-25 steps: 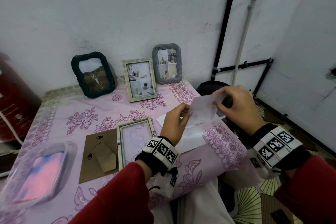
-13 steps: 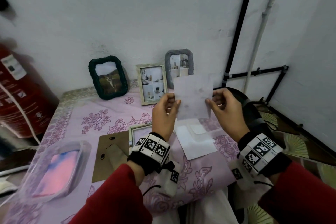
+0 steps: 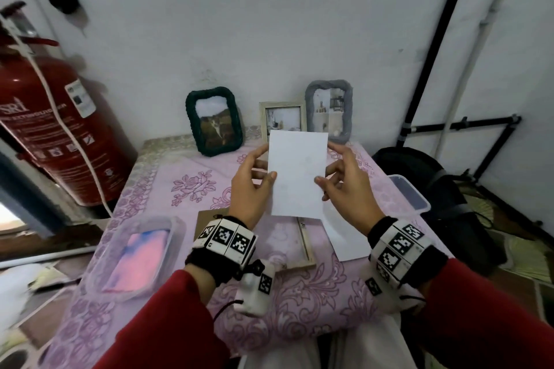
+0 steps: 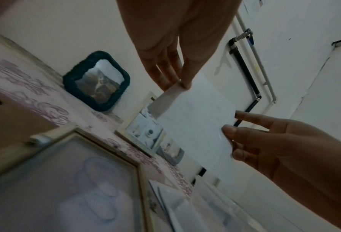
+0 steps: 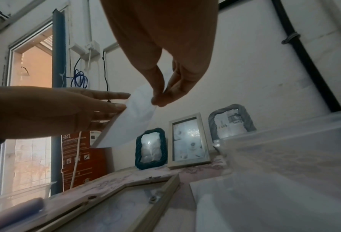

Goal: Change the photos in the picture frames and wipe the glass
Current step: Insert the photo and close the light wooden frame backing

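Head view: left hand point(image 3: 251, 189) and right hand point(image 3: 347, 189) pinch photo point(image 3: 296, 174) by side edges, white back up, likely orienting it for open frame point(image 3: 305, 249) below.

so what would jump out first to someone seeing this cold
A white photo print held upright at centre, pinched at its side edges by the left hand and right hand. At far left stands a big red fire extinguisher; three framed pictures lean on the wall behind.
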A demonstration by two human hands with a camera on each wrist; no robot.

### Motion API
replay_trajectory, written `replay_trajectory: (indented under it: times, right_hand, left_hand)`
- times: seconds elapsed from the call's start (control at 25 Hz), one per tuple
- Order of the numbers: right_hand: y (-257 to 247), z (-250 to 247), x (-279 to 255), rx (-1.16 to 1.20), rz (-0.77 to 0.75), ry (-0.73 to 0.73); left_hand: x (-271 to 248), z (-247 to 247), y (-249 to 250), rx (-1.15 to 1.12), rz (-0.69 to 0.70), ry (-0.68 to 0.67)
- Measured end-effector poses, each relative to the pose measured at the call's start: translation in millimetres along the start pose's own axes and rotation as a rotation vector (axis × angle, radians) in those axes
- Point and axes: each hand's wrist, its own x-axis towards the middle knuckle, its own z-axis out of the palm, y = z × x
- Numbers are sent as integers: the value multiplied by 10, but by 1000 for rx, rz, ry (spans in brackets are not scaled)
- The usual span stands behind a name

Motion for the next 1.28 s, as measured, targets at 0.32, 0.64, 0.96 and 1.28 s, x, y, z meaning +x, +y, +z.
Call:
replay_trajectory:
  times: [0.32, 0.64, 0.96, 1.28]
  right_hand:
    - [90, 261, -30, -121, 56, -269]
    - [203, 380, -111, -186, 92, -411]
    - [266, 392, -119, -225, 111, -540]
    - [337, 396, -161, -289, 140, -557]
  left_hand:
    - [-114, -355, -306, 156, -159, -172]
    - [-268, -457, -465, 236, -206, -308]
    - [-342, -487, -539, 229, -259, -382]
    - [-384, -525, -656, 420, -236, -395]
